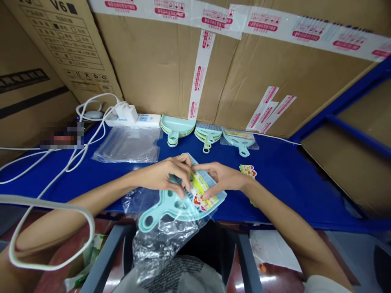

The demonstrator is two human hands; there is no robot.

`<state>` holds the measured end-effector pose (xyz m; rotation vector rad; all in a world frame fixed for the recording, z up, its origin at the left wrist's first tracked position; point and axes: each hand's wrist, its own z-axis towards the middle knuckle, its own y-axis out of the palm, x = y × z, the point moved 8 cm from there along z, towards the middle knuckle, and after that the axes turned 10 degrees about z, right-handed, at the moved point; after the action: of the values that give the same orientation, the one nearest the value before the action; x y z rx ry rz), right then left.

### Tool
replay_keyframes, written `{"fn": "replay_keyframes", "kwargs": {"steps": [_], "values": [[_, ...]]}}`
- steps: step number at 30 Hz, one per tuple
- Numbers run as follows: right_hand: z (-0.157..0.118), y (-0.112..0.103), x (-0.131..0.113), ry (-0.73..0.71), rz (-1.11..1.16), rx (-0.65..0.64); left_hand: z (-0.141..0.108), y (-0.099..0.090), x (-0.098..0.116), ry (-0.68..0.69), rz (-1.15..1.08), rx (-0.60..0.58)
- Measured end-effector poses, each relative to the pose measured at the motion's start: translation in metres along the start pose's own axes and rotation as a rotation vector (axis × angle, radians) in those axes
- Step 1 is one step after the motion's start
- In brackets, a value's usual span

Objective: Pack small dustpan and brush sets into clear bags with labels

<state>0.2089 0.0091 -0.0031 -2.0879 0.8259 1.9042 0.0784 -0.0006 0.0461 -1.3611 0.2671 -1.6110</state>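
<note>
A light teal dustpan [179, 215] with a small brush [195, 201] nested in it lies tilted at the table's front edge, its ring-ended handle towards the lower left. On the brush bristles rests a yellow printed card [201, 187]. My left hand [174, 173] is curled over the dustpan's upper left side, its thumb and forefinger bent beside the card. From the right, my right hand [224, 177] presses its thumb on the card, with the other fingers at the dustpan's far edge. Beneath the set, a crinkled clear plastic bag [161, 244] hangs towards my lap.
Stacked dustpans [177, 124], stacked brushes [207, 134] and a bagged set [241, 140] line the back. Clear bags [128, 144] lie left, near a power strip [149, 120] and white cables [100, 130]. More cards [249, 171] sit right. Cardboard [159, 65] walls the back.
</note>
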Motion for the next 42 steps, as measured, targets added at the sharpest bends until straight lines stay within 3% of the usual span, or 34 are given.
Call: {"fn": "replay_keyframes", "kwargs": {"steps": [3, 5, 7, 9, 10, 11, 13, 15, 17, 19, 26, 30, 35, 42], "values": [[0.009, 0.011, 0.012, -0.028, 0.080, 0.035, -0.003, -0.014, 0.001, -0.009, 0.098, 0.070], [0.012, 0.007, 0.017, -0.051, 0.119, 0.114, -0.012, -0.044, 0.002, -0.028, 0.185, 0.228], [0.011, -0.005, 0.016, -0.086, 0.141, 0.223, -0.029, -0.089, -0.001, -0.075, 0.236, 0.527], [0.006, -0.022, 0.007, -0.160, 0.140, 0.339, -0.064, -0.137, -0.012, -0.148, 0.191, 1.007], [0.002, -0.031, -0.001, -0.211, 0.134, 0.397, -0.079, -0.150, -0.023, -0.208, 0.115, 1.175], [-0.003, -0.039, -0.009, -0.269, 0.127, 0.456, -0.087, -0.156, -0.037, -0.279, 0.011, 1.252], [-0.015, -0.054, -0.027, -0.382, 0.103, 0.568, -0.082, -0.149, -0.066, -0.420, -0.246, 1.161], [-0.026, -0.065, -0.041, -0.468, 0.060, 0.653, -0.064, -0.124, -0.080, -0.486, -0.463, 0.927], [-0.033, -0.070, -0.050, -0.505, 0.013, 0.684, -0.046, -0.097, -0.079, -0.484, -0.583, 0.743], [-0.035, -0.071, -0.052, -0.497, -0.018, 0.666, -0.037, -0.080, -0.072, -0.470, -0.642, 0.670], [-0.026, -0.054, -0.040, -0.386, -0.034, 0.521, -0.039, -0.067, -0.069, -0.511, -0.773, 0.662], [-0.026, -0.053, -0.040, -0.445, -0.028, 0.558, -0.039, -0.063, -0.073, -0.520, -0.801, 0.701], [-0.029, -0.050, -0.047, -0.512, -0.061, 0.600, -0.035, -0.046, -0.075, -0.535, -0.856, 0.708], [-0.026, -0.046, -0.044, -0.429, -0.039, 0.532, -0.038, -0.048, -0.073, -0.553, -0.849, 0.632]]}}
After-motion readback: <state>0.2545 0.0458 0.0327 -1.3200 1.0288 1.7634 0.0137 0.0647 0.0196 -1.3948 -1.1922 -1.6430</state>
